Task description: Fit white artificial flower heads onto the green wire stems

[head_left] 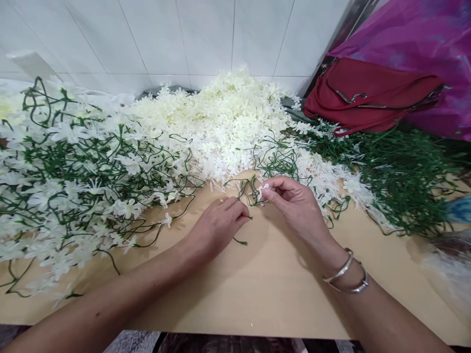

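Observation:
Near the middle of the table, my left hand (224,220) is closed around a thin green artificial stem (241,242), whose ends stick out below the fingers. My right hand (294,201) pinches a small white artificial flower (262,190) between thumb and fingertips, a short way to the right of the left hand. Loose green stems (250,189) lie on the table just behind both hands. Beyond them rises a heap of cream-white flower heads (235,113). To the left spreads a large pile of white flowers on green stems (91,162).
A bundle of fine green stems (405,176) lies at the right. Above it are a red purse (371,93) and a purple bag (415,39). Clear plastic (449,269) sits at the table's right edge. A tiled wall (206,34) stands behind the beige table (250,294).

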Demonstrator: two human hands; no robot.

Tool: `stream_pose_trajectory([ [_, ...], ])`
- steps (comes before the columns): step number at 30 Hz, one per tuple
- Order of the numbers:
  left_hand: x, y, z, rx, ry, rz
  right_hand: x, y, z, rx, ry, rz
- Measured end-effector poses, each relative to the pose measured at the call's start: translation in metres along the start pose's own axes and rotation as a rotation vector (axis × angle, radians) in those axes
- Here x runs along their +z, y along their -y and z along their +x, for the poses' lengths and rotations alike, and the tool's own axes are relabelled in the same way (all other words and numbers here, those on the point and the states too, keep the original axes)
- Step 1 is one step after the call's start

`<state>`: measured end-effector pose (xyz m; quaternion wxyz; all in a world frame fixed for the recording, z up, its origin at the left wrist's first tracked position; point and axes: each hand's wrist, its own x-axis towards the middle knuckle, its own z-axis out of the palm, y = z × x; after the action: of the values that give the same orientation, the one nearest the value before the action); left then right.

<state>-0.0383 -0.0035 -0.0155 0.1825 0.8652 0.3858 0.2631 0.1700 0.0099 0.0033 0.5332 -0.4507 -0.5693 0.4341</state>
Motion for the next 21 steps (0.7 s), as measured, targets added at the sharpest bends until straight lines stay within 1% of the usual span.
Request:
stream_pose_trajectory([
  [3,-0.010,-0.002,-0.012,-0.266,-0.092,-0.419,0.006,0.002,-0.004,0.027,0.105,0.074],
  [4,-0.013,-0.002,-0.015,-0.324,-0.118,-0.524,0.009,0.003,-0.006,0.046,0.139,0.094],
  [7,-0.015,-0.002,-0.024,-0.381,-0.166,-0.701,0.017,0.002,-0.012,0.147,0.214,0.137],
  [10,-0.013,-0.003,-0.027,-0.401,-0.196,-0.760,0.021,-0.002,-0.015,0.234,0.255,0.211],
  [12,-0.012,-0.004,-0.027,-0.403,-0.188,-0.788,0.022,-0.004,-0.015,0.262,0.277,0.248],
  [15,-0.011,-0.003,-0.027,-0.393,-0.175,-0.805,0.022,-0.006,-0.014,0.282,0.303,0.244],
  [21,-0.011,-0.002,-0.026,-0.356,-0.193,-0.746,0.021,-0.001,-0.013,0.297,0.312,0.211],
])
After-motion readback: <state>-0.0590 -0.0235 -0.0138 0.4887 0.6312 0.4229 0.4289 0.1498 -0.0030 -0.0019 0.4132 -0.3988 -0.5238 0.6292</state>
